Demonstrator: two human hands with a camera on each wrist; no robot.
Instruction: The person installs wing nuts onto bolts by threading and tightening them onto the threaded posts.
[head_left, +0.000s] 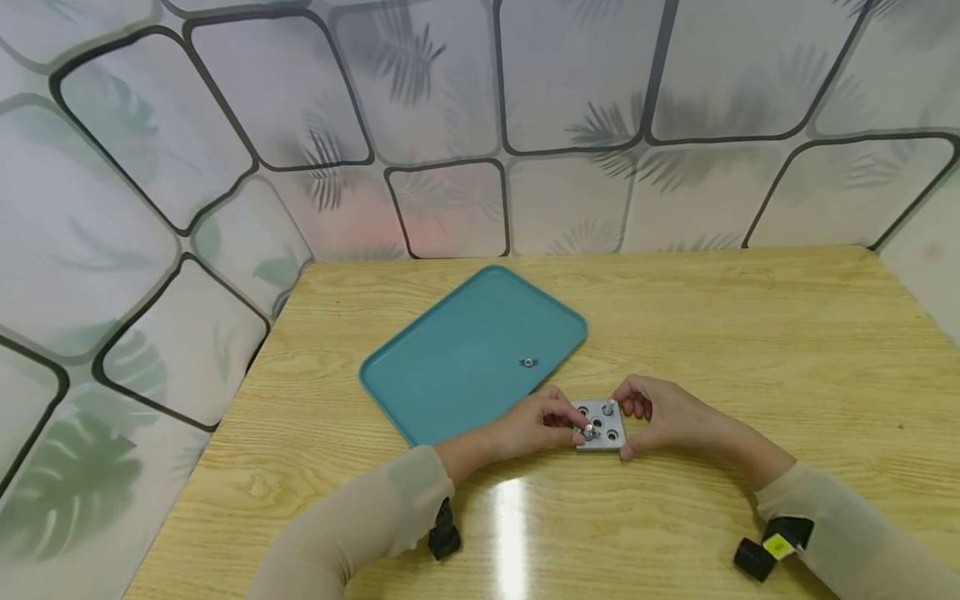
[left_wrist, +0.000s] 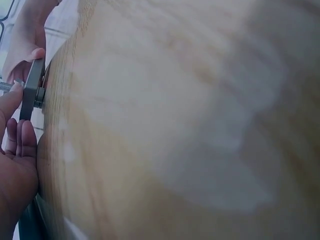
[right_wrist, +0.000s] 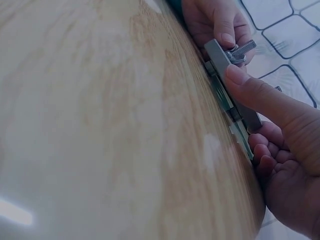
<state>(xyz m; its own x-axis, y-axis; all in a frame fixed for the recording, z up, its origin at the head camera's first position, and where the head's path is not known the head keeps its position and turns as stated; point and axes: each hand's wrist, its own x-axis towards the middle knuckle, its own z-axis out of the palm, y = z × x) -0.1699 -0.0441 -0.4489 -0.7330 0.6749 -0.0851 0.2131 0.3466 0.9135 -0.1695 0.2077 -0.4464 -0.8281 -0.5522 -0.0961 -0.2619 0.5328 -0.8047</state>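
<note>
A small square metal plate [head_left: 604, 442] with several holes lies between my two hands over the wooden table. Bolts stand up through it, one bolt [head_left: 609, 407] at the far right corner. On the near left bolt sits a wing nut [right_wrist: 234, 54], with the threaded end showing above it. My left hand [head_left: 534, 423] has its thumb and index finger at this wing nut, pinching it. My right hand [head_left: 671, 410] grips the plate's right side between thumb and curled fingers. Beneath the plate, bolt heads [left_wrist: 39, 97] show in the left wrist view.
A teal tray [head_left: 450, 358] lies behind my left hand, turned at an angle. Another wing nut [head_left: 528, 362] rests on it near its right edge. The wooden table [head_left: 750, 333] reaches back to a patterned curtain [head_left: 570, 200] at its far edge.
</note>
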